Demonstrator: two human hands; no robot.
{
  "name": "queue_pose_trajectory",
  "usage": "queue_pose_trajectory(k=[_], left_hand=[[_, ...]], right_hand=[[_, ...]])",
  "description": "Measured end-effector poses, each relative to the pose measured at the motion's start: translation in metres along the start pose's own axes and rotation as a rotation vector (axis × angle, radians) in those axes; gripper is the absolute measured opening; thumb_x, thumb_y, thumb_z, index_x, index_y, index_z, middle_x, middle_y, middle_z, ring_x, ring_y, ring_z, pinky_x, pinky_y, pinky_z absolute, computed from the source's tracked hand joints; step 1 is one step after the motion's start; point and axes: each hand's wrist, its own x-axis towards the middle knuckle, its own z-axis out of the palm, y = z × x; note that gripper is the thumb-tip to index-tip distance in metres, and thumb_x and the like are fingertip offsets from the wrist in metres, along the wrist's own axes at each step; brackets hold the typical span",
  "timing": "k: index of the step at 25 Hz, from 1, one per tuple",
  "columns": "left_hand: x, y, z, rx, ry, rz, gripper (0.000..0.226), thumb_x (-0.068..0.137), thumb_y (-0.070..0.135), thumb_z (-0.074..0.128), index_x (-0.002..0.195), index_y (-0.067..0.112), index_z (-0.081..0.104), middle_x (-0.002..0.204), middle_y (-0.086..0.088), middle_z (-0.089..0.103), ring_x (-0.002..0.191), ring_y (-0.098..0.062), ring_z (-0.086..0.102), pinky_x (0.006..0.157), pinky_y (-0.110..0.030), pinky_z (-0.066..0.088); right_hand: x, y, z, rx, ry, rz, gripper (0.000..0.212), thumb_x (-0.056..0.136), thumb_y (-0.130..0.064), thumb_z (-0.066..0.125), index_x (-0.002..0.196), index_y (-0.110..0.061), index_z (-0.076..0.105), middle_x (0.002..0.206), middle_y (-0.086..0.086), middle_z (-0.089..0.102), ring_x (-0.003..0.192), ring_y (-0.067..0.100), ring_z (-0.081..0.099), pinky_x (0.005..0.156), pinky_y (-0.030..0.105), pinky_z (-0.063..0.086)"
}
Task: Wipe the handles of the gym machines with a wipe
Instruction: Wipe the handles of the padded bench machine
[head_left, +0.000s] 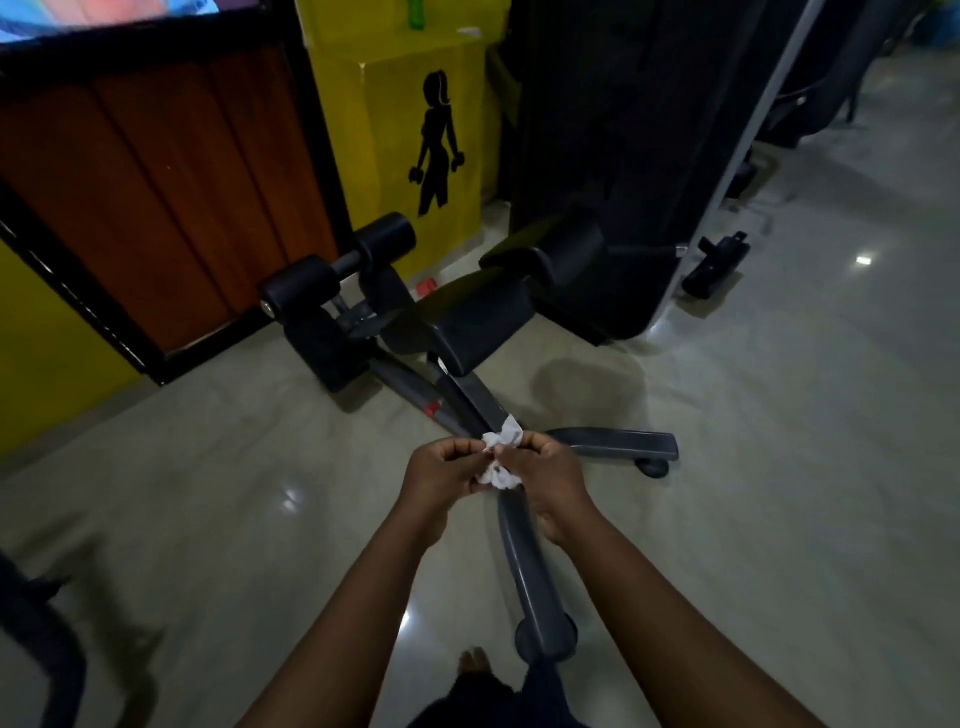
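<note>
Over the junction of the grey steel bench frame (535, 571), both hands sit close together, pinching one crumpled white wipe (503, 460) between them. Left hand (439, 480): fingers curled onto the wipe's left edge. Right hand (548, 486): fingers curled onto its top and right side. The wipe hangs in the air above the frame, and as far as I can tell it touches no part of the machine.

Key relation: the grip-like parts lie ahead of the fingers and off to the left. Black foam roller pair (384, 240) shares one bar, long axis running low-left to high-right, roughly across the line of reach. The left hand is the nearer one. No bare handle grip is plain in this light (one may be hidden behind the black padded cushions (467, 317)).

My read: the wipe is being opened or refolded, and wiping contact is not yet made. The next move needs a reach forward-left and down, with the wipe wrapped across the roller axis.

Count:
- wipe 1
- hands 2
- foam rollers 2
- cushions 2
- grey floor legs 2 visible
- tall black machine (623, 156) behind, 1
- yellow pillar (384, 130) with a black lifter silhouette, 1
</note>
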Motion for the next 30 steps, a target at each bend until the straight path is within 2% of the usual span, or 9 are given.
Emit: queue_pose_trajectory(k=[3, 5, 10, 15, 18, 21, 24, 27, 30], left_hand=[[0.055, 0.002, -0.008, -0.023, 0.038, -0.119, 0.006, 0.086, -0.001, 0.065, 0.087, 0.005, 0.068, 0.082, -0.012, 0.071, 0.073, -0.020, 0.067, 0.062, -0.024, 0.055], [0.080, -0.001, -0.014, -0.055, 0.116, -0.211, 0.005, 0.089, 0.002, 0.063, 0.092, 0.004, 0.066, 0.090, -0.015, 0.068, 0.078, -0.023, 0.066, 0.066, -0.027, 0.056], [0.113, -0.011, -0.010, -0.094, 0.159, -0.330, 0.005, 0.094, 0.008, 0.058, 0.091, 0.010, 0.061, 0.099, -0.012, 0.063, 0.090, -0.030, 0.065, 0.073, -0.031, 0.055], [0.123, -0.019, 0.008, -0.060, 0.197, -0.341, 0.012, 0.095, 0.008, 0.053, 0.090, 0.013, 0.063, 0.094, -0.011, 0.066, 0.085, -0.027, 0.063, 0.079, -0.035, 0.052], [0.125, -0.031, 0.019, -0.109, 0.320, -0.344, 0.011, 0.096, 0.010, 0.050, 0.095, 0.012, 0.062, 0.096, -0.012, 0.069, 0.087, -0.027, 0.067, 0.079, -0.036, 0.055], [0.132, -0.039, 0.041, -0.104, 0.449, -0.325, 0.018, 0.096, 0.015, 0.045, 0.093, 0.005, 0.059, 0.088, -0.013, 0.068, 0.076, -0.027, 0.067, 0.066, -0.034, 0.058], [0.135, -0.047, 0.067, -0.064, 0.590, -0.367, 0.034, 0.102, 0.027, 0.029, 0.101, 0.005, 0.055, 0.079, -0.009, 0.060, 0.063, -0.019, 0.057, 0.045, -0.022, 0.046], [0.139, -0.060, 0.085, -0.114, 0.695, -0.371, 0.050, 0.102, 0.042, 0.022, 0.092, 0.007, 0.056, 0.081, -0.011, 0.063, 0.072, -0.024, 0.062, 0.066, -0.039, 0.057], [0.142, -0.065, 0.092, -0.119, 0.776, -0.327, 0.046, 0.102, 0.041, 0.023, 0.083, 0.011, 0.052, 0.081, -0.010, 0.064, 0.076, -0.025, 0.063, 0.079, -0.049, 0.056]], right_hand=[[0.064, -0.008, 0.004, -0.059, 0.033, 0.063, 0.017, 0.085, -0.006, 0.069, 0.100, 0.000, 0.069, 0.093, 0.017, 0.072, 0.076, 0.023, 0.067, 0.070, 0.032, 0.055], [0.102, -0.009, 0.009, -0.130, 0.089, 0.071, 0.010, 0.084, -0.009, 0.071, 0.095, -0.009, 0.069, 0.089, 0.010, 0.073, 0.074, 0.020, 0.067, 0.064, 0.028, 0.055], [0.174, 0.000, 0.030, -0.490, 0.179, -0.228, 0.005, 0.087, -0.016, 0.068, 0.089, -0.014, 0.064, 0.082, -0.001, 0.066, 0.074, 0.013, 0.061, 0.065, 0.017, 0.048], [0.186, 0.038, 0.038, -0.957, -0.060, -0.551, 0.017, 0.093, -0.010, 0.056, 0.106, -0.008, 0.066, 0.101, 0.007, 0.069, 0.093, 0.017, 0.065, 0.081, 0.017, 0.042], [0.183, 0.045, 0.018, -0.953, -0.116, -0.597, 0.017, 0.089, -0.006, 0.061, 0.104, -0.009, 0.069, 0.102, 0.006, 0.071, 0.090, 0.015, 0.067, 0.079, 0.013, 0.043], [0.179, 0.050, 0.012, -1.025, -0.166, -0.805, 0.016, 0.086, -0.013, 0.062, 0.098, -0.010, 0.072, 0.092, 0.007, 0.073, 0.080, 0.015, 0.071, 0.070, 0.016, 0.052], [0.205, 0.052, 0.030, -1.195, -0.262, -0.930, 0.022, 0.074, -0.010, 0.073, 0.096, -0.009, 0.073, 0.087, 0.009, 0.073, 0.074, 0.017, 0.071, 0.063, 0.021, 0.056], [0.227, 0.044, 0.059, -1.254, -0.319, -0.728, 0.027, 0.075, -0.006, 0.074, 0.101, -0.011, 0.070, 0.097, 0.008, 0.072, 0.081, 0.017, 0.071, 0.068, 0.023, 0.055], [0.229, 0.039, 0.067, -1.368, -0.267, -0.827, 0.031, 0.086, -0.012, 0.063, 0.116, -0.007, 0.065, 0.113, 0.014, 0.067, 0.096, 0.019, 0.068, 0.076, 0.024, 0.054]])
